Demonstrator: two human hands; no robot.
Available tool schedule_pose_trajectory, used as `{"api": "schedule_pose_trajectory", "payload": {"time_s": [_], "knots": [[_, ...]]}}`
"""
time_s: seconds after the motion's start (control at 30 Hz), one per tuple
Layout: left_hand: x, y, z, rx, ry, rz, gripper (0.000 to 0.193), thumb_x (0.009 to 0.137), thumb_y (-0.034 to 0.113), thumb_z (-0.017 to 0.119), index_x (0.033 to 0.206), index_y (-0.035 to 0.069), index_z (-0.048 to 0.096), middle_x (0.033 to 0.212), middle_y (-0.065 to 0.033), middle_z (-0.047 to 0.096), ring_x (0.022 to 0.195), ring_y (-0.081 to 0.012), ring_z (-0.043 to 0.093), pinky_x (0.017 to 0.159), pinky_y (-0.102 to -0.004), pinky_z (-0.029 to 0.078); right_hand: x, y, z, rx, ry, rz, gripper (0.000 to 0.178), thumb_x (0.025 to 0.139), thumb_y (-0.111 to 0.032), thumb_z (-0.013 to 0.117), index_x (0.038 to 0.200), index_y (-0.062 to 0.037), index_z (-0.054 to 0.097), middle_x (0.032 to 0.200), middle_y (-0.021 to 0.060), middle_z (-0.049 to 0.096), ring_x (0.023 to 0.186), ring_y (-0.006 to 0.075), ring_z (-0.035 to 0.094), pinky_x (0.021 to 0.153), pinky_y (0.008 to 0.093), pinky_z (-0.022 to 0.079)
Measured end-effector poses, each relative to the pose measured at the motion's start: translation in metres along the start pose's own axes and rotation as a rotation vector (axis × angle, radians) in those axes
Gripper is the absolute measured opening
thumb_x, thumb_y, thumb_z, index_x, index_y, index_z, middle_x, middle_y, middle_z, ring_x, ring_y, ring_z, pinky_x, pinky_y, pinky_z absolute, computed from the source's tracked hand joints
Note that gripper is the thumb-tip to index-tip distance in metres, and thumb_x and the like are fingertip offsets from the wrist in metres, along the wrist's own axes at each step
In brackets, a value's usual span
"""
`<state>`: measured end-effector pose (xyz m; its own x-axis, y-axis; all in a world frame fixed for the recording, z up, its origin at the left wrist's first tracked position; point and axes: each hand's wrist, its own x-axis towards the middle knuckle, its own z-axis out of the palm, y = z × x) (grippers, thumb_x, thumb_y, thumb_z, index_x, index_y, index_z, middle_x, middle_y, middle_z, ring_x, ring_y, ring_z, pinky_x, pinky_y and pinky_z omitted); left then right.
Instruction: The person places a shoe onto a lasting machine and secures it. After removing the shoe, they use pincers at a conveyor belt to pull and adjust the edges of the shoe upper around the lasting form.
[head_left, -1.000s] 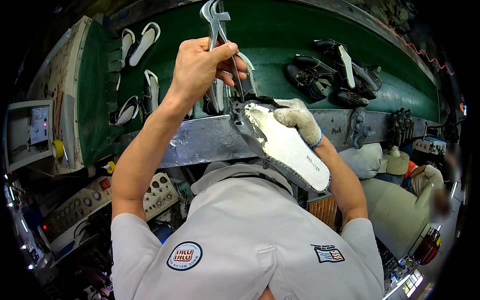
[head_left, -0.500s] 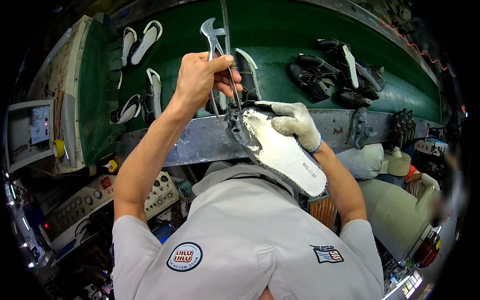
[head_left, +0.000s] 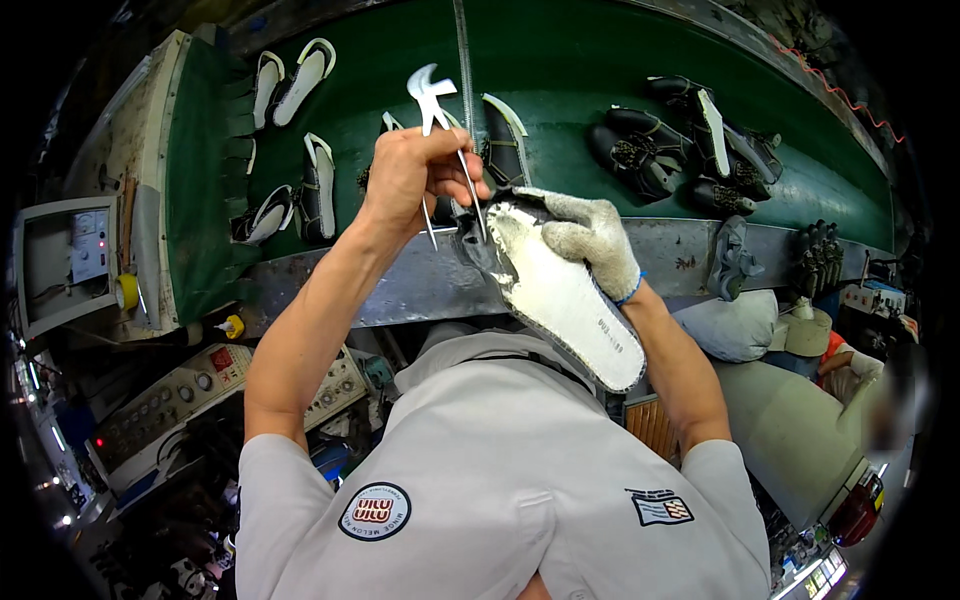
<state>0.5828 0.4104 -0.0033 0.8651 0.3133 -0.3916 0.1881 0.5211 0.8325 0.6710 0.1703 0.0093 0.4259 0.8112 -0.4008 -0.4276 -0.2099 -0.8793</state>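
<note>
My bare left hand [head_left: 410, 180] is closed around a pair of metal lasting pliers [head_left: 431, 98], its hammer-like head pointing up and its two handles pointing down. The tip of one handle rests at the ragged edge of a shoe upper with a white insole [head_left: 572, 300]. This shoe lies bottom up, toe end away from me and heel toward my body. My right hand [head_left: 592, 240], in a light knitted glove, grips the shoe's right side near the toe, thumb on the insole. Dark upper material [head_left: 478, 245] folds around the toe end; the fingers under it are hidden.
A green conveyor belt [head_left: 560, 50] with a metal edge [head_left: 400, 290] runs across in front. White-soled shoe uppers [head_left: 318, 190] lie on its left, dark shoes [head_left: 640, 150] on its right. A control panel [head_left: 190, 390] stands lower left. Another person's arm [head_left: 855, 368] shows at far right.
The view has shifted slightly. The shoe has turned a little, its heel swinging left. My left hand keeps the pliers, and the handle tip stays at the toe end.
</note>
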Motion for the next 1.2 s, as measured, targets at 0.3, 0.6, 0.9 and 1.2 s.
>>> {"api": "schedule_pose_trajectory", "payload": {"time_s": [0.3,0.6,0.9,1.2], "knots": [[0.026,0.028,0.012,-0.319,-0.096,0.229,0.051,0.103,0.033,0.060,0.063,0.002,0.060,0.068,-0.0132,0.059,0.057,-0.0208,0.049,0.053,-0.0301,0.042,0.003,-0.003,-0.007,-0.282,-0.058,-0.107,0.058,0.081,-0.021,0.073,0.133,0.0033,0.067,0.110,0.0091,0.075,0.096,0.0104,0.063,0.089,0.0273,0.053],[0.022,0.037,0.042,-0.098,0.000,0.069,0.041,0.100,0.028,0.070,0.069,0.003,0.058,0.072,-0.0127,0.062,0.065,-0.0246,0.068,0.039,-0.0222,0.028,0.001,-0.005,-0.010,-0.273,-0.048,-0.068,0.058,0.082,-0.022,0.073,0.134,0.0028,0.067,0.104,0.0076,0.074,0.090,0.0096,0.063,0.084,0.0275,0.054],[0.028,0.033,0.043,0.077,0.009,0.035,0.038,0.098,0.026,0.071,0.070,0.004,0.061,0.069,-0.0102,0.064,0.065,-0.0222,0.071,0.039,-0.0212,0.028,-0.003,0.002,-0.014,-0.242,-0.050,-0.071,0.057,0.082,-0.019,0.073,0.135,0.0034,0.066,0.102,0.0054,0.073,0.087,0.0078,0.061,0.081,0.0251,0.053],[0.030,0.028,0.038,0.150,0.070,-0.085,0.036,0.099,0.023,0.070,0.070,0.005,0.060,0.067,-0.0094,0.063,0.063,-0.0196,0.070,0.038,-0.0205,0.028,-0.004,0.009,-0.013,-0.208,-0.030,-0.034,0.057,0.082,-0.019,0.070,0.133,0.0052,0.066,0.102,0.0066,0.075,0.089,0.0076,0.064,0.081,0.0243,0.053]]}}
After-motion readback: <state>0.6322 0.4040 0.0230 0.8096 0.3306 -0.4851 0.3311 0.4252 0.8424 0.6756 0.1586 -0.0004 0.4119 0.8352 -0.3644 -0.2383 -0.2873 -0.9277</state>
